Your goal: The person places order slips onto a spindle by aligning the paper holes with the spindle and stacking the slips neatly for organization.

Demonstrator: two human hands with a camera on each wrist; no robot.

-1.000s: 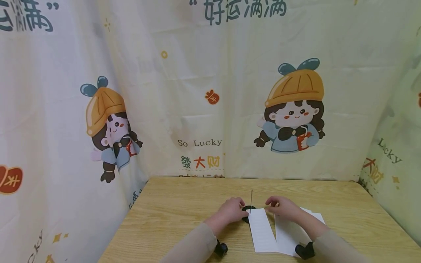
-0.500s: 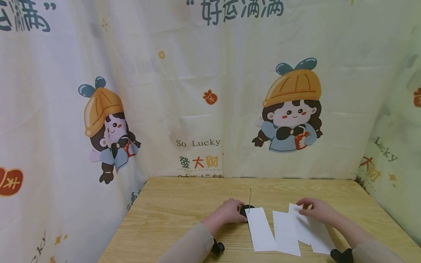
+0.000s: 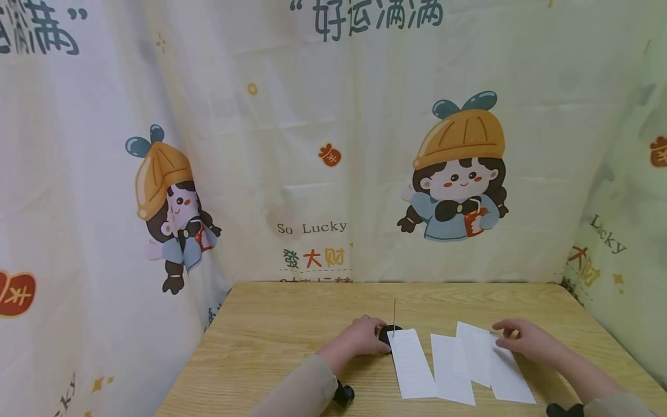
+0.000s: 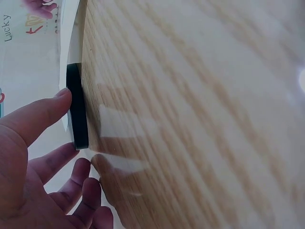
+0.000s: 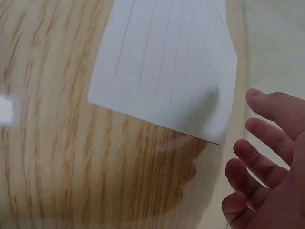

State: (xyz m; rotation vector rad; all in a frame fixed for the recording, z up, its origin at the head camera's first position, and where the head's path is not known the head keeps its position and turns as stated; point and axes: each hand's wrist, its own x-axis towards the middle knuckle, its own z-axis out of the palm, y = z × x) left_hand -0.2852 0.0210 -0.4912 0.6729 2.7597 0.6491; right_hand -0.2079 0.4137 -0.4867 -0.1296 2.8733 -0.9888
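My left hand [image 3: 365,335] holds the round black base [image 3: 384,336] of a paper spike, whose thin rod [image 3: 394,313] stands upright. In the left wrist view the thumb and forefinger grip the rim of this base [image 4: 77,112]. One lined white paper slip [image 3: 414,365] lies with its top corner at the rod and covers part of the base. To its right, more slips overlap in a row. At the top edge of the rightmost slip [image 3: 510,373] is my right hand [image 3: 528,340], fingers loosely bent and apart, with nothing between them in the right wrist view.
A wooden table [image 3: 281,324] carries everything. Two other slips, a middle one [image 3: 474,353] and one left of it [image 3: 450,370], lie between the hands. A printed curtain [image 3: 292,145] hangs behind the table and along both sides.
My right hand has moved right, from beside the spike across the slips to the rightmost one. The left hand has stayed at the base.
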